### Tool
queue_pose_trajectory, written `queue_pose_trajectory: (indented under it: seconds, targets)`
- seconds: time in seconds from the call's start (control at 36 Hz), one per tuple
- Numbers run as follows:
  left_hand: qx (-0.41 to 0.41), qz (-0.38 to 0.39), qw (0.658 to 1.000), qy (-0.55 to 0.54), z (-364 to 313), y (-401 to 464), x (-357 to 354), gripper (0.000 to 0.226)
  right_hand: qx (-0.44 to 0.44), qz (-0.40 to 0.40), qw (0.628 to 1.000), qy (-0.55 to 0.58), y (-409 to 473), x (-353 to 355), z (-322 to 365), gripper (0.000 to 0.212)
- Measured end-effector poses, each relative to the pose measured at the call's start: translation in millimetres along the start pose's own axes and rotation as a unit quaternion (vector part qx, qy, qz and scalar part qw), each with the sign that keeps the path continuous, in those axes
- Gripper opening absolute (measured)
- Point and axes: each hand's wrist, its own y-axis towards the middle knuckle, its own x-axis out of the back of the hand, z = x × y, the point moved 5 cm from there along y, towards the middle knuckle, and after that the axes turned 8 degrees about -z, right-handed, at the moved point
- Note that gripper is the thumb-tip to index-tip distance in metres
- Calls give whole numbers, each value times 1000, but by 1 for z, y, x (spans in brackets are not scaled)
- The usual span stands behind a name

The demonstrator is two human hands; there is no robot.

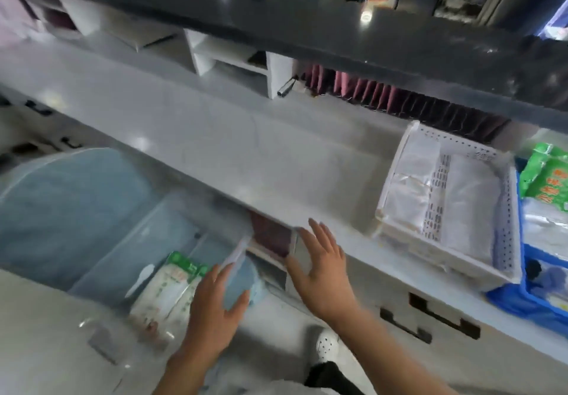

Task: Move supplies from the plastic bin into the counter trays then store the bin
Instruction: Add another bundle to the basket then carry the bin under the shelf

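The long grey tabletop (246, 154) carries a white perforated tray (445, 198) at the right, already lined with clear packets, and a blue tray (522, 299) beyond it. Below its edge sits the clear plastic bin (92, 225), a green-and-white packet (172, 287) visible inside. The left hand (215, 305) holds a pale blue pack (239, 284), its fingers curled round the pack's near edge, while the right hand (322, 268) hovers beside it, fingers spread and empty. Motion blur hides finer detail. To do this well, I would steady the pack with both hands, lift it clear of the tabletop edge, then carry it level to a tray
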Motion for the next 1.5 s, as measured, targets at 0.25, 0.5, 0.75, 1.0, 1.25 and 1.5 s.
queue_pose_trajectory:
  seconds: [0.25,0.5,0.75,1.0,1.25,1.5]
  targets:
    - [274,0,959,-79,159,-134,33,78,-129,235,961,-71,-81,-124,-16,64]
    - [445,-4,878,-176,222,-153,43,76,-57,331,929,-154,-76,-180,10,48]
    - [527,-55,815,-235,275,-73,70,67,-24,374,908,-186,-13,-253,11,61]
    - [634,-144,691,-318,336,-12,62,67,124,431,842,-299,49,-318,12,64]
    - [649,-146,632,-397,348,-3,70,49,138,479,798,-338,80,-341,14,52]
    - [651,-188,616,-402,350,-58,106,33,117,533,829,-126,94,-389,81,33]
